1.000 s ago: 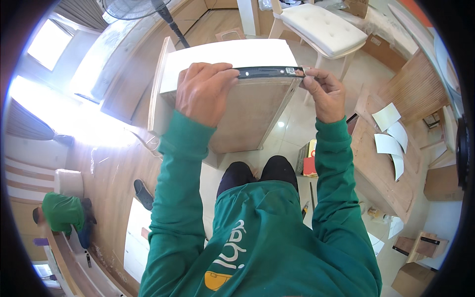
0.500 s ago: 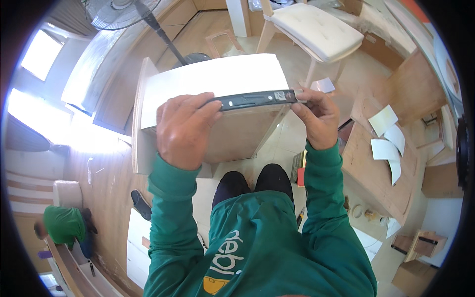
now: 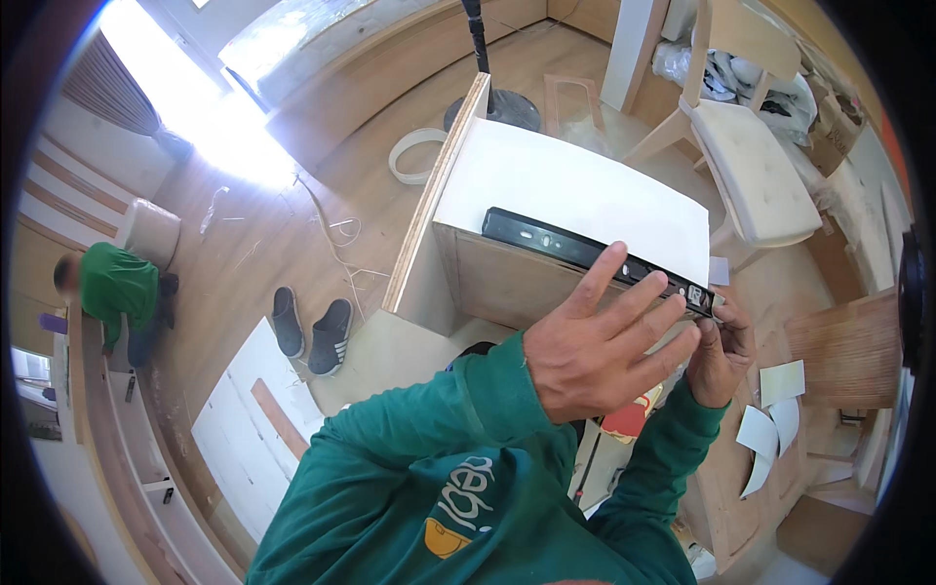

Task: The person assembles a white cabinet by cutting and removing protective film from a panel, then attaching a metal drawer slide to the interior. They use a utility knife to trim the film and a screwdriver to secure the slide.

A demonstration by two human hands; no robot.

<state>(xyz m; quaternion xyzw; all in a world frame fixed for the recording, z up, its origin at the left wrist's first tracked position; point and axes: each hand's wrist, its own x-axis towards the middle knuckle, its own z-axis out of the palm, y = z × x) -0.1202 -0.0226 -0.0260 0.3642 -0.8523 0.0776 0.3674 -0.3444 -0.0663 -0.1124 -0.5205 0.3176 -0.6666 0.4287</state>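
Note:
A long black metal drawer slide [image 3: 575,248] lies along the near edge of a small wooden cabinet's white panel [image 3: 595,190]. My right hand [image 3: 723,356] pinches the slide's right end between thumb and fingers. Over the right half of the slide is my left hand [image 3: 604,356], fingers spread, the tips at or just above the rail; contact is hard to judge. The slide's left half shows uncovered, with holes along it. A plywood side panel [image 3: 429,229] stands at the cabinet's left.
Grey slippers [image 3: 330,336] and a white board [image 3: 255,424] lie on the floor to the left. Further left, a person in green [image 3: 117,288] bends beside a long cabinet. A cushioned chair [image 3: 756,161] stands at the far right, with white sheets [image 3: 770,429] on wood below it.
My left hand has left the slide's left end and moved right along it, fingers now spread. The right hand stays at the right end. The view has turned, and the slide slants down rightward.

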